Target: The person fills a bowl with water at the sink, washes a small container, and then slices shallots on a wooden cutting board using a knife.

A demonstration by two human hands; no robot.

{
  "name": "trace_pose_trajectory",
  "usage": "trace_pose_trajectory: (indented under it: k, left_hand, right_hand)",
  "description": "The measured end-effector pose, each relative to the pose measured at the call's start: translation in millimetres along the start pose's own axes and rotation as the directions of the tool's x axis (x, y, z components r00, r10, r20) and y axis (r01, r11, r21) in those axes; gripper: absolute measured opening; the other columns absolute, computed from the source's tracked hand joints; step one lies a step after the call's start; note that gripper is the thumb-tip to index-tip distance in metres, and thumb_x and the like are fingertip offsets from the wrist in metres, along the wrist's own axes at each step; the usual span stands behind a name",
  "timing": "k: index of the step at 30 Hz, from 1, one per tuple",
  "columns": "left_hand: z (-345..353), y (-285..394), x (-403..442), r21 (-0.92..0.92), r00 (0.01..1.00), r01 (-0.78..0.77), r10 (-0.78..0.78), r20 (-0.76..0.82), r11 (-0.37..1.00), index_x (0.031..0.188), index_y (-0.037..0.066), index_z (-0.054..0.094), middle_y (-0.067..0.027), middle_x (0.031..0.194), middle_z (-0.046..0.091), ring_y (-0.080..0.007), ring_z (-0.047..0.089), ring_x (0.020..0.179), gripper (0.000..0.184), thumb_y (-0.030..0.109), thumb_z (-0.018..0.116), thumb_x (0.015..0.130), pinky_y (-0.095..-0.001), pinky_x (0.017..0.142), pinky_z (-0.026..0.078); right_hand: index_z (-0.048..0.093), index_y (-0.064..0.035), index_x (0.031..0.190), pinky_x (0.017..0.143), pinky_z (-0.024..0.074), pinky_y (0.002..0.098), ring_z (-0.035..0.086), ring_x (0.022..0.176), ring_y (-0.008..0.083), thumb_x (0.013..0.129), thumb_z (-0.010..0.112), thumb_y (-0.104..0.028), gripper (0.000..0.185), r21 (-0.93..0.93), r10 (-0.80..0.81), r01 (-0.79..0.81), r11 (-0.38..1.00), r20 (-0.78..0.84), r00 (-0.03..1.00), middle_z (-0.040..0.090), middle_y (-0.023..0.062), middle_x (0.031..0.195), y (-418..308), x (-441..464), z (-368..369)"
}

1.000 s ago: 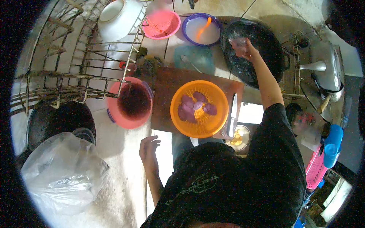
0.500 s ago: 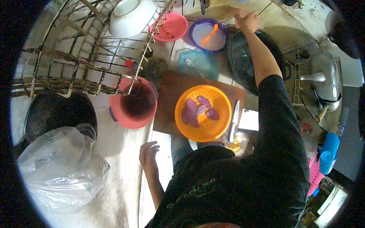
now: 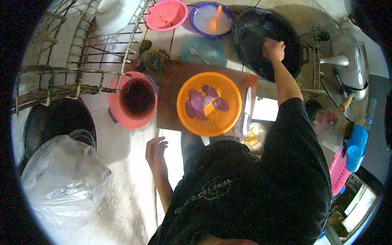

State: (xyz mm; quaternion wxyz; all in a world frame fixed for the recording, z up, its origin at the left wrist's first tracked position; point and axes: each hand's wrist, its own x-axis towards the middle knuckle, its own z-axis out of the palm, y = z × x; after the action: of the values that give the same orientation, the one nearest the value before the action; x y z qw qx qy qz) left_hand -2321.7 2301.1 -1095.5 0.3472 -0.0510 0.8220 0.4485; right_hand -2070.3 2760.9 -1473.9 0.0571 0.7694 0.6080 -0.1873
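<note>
My right hand (image 3: 276,51) is over the large black pan (image 3: 255,34) at the upper right, its fingers bent round something pinkish that I cannot make out. My left hand (image 3: 156,152) hangs at the lower left, fingers slightly bent and apart, holding nothing. Between them an orange basket (image 3: 234,118) with several purple pieces (image 3: 196,100) sits on the brown board (image 3: 167,110). A knife (image 3: 247,108) lies on the board right of the basket. Just below the knife is a small bowl of yellow pieces (image 3: 252,136).
A pink bucket (image 3: 115,107) of dark liquid stands left of the board. Behind are a pink basket (image 3: 157,22), a purple-rimmed bowl (image 3: 194,20) and a teal tray (image 3: 216,51). A wire rack (image 3: 87,73) overhangs the upper left. A plastic bag (image 3: 65,179) lies lower left.
My right hand moved from inside the pan to beyond its far rim, then back over the pan. My left hand stays low at the left. The view has shifted slightly.
</note>
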Motion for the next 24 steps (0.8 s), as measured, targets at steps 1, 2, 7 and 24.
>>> trace_pose_trajectory:
  k: [1,2,7,24]
  left_hand:
    - [9.5,-0.6,-2.2,0.021,1.000,-0.007,0.008,-0.004,1.000,0.109,-0.001,0.060,-0.0111,0.109,0.065,-0.0178,0.063,0.093,0.018,0.007,0.050,0.096,-0.0294,0.083,0.049]
    - [20.4,1.5,-7.1,0.043,1.000,-0.015,0.015,-0.008,0.999,0.108,-0.001,0.060,-0.0108,0.108,0.065,-0.0176,0.063,0.093,0.018,0.006,0.050,0.096,-0.0293,0.082,0.049]
    - [50.3,5.6,-33.9,0.054,0.999,-0.035,0.034,0.017,0.998,0.106,-0.001,0.061,-0.0104,0.107,0.065,-0.0169,0.063,0.092,0.017,0.002,0.052,0.092,-0.0286,0.081,0.049]
    - [-20.6,-20.6,-52.2,-0.021,1.000,-0.001,0.001,-0.009,1.000,0.113,0.000,0.059,-0.0103,0.106,0.060,-0.0220,0.062,0.098,0.033,0.024,0.060,0.091,-0.0330,0.089,0.048]
  right_hand:
    - [0.042,-0.0026,0.136,0.092,0.0542,0.0473,0.062,0.115,0.0387,0.066,0.077,-0.067,0.101,0.010,0.019,-0.020,1.000,0.026,0.999,0.053,0.0200,0.134,8.7,-1.0,11.2]
    - [0.044,-0.0040,0.136,0.094,0.0536,0.0469,0.060,0.118,0.0384,0.064,0.077,-0.069,0.103,0.019,0.038,-0.040,0.999,0.052,0.998,0.053,0.0200,0.135,15.3,-2.2,23.2]
    - [0.038,-0.0021,0.144,0.092,0.0538,0.0457,0.062,0.115,0.0365,0.074,0.072,-0.069,0.103,0.407,0.068,-0.239,0.882,0.391,0.918,0.050,0.0205,0.140,24.8,8.0,57.7]
    - [0.055,-0.0006,0.131,0.088,0.0537,0.0440,0.064,0.111,0.0342,0.073,0.076,-0.053,0.081,0.423,-0.384,0.395,0.816,-0.116,0.916,0.062,0.0228,0.126,-170.2,-27.0,-71.7]
